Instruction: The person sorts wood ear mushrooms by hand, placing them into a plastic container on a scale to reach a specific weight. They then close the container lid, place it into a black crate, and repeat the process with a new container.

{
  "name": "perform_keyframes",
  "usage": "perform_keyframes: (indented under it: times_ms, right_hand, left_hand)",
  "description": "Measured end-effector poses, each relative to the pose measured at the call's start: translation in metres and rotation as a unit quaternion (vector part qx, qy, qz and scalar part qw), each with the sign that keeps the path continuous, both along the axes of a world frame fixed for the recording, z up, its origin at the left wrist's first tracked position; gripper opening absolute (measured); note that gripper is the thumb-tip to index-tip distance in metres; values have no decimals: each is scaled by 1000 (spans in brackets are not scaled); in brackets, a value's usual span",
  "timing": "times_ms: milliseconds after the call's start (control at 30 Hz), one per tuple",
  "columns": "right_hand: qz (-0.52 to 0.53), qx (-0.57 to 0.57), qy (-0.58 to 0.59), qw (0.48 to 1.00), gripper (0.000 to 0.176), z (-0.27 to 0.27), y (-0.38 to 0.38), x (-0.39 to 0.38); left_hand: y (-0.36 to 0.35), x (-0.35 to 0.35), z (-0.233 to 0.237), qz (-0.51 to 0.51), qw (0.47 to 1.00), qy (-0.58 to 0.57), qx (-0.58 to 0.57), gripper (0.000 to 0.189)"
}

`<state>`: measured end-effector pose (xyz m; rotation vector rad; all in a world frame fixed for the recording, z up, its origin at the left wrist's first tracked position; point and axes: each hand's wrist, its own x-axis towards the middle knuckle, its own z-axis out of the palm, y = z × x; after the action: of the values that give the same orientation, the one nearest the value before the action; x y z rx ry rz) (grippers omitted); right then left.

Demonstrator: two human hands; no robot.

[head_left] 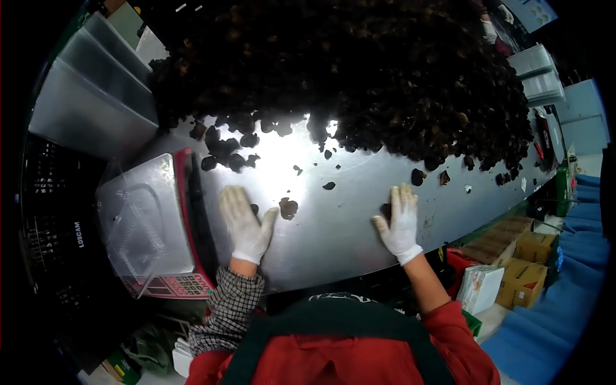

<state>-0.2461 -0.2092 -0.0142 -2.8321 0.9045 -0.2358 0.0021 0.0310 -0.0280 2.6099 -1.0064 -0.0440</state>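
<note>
1. Nearby, left hand [246, 224] in a white knitted glove, fingers spread, flat on the shiny grey metal surface [321, 250], holding nothing; small dark wrinkled piece [288, 207] just beside its thumb.
2. Right hand [401, 224], same glove, open and flat, thumb out, empty.
3. Big heap of dark crinkled lumps [346, 70] across the far side, loose ones scattered nearer.
4. Left of the hands, red weighing scale [144, 218], square steel pan under clear plastic.
5. Beyond the right edge, brown cardboard boxes [523, 276].

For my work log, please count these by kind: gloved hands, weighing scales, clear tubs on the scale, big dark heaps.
Gloved hands: 2 (left hand, right hand)
Weighing scale: 1
Clear tub: 1
Dark heap: 1
Total: 5
</note>
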Motion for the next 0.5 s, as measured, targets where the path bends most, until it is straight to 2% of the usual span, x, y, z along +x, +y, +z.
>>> perform_keyframes:
  times_ms: [33, 100, 167, 200, 300, 333, 367, 433, 500]
  right_hand:
    - [15, 15, 12, 1000, 79, 3, 4, 14]
    - [78, 172, -3, 982, 78, 24, 5, 63]
    - [210, 142, -126, 959, 71, 10, 9, 94]
    - [235, 138, -164, 948, 60, 14, 9, 104]
    - [214, 128, -194, 949, 51, 12, -17, 119]
    - [195, 118, -217, 949, 43, 11, -25, 126]
    - [200, 109, -215, 950, 41, 10, -31, 132]
    - [212, 88, -213, 950, 39, 9, -42, 145]
    - [185, 23, -209, 960, 42, 6, -49, 149]
  left_hand:
    - [-16, -5, -2, -40, 999, -12, -19, 90]
    - [-49, -16, 1, -139, 984, 57, -97, 89]
    - [-74, -23, 3, -208, 952, 142, -176, 88]
    - [-84, -23, 17, -212, 946, 113, -218, 79]
    - [-109, 3, 31, -162, 961, -2, -223, 62]
    - [-127, 16, 26, -132, 957, 29, -258, 46]
    - [-146, 25, 25, -91, 964, -21, -251, 35]
    - [-175, 38, 18, -67, 976, -47, -201, 22]
    - [-183, 43, 15, -49, 981, 2, -189, 16]
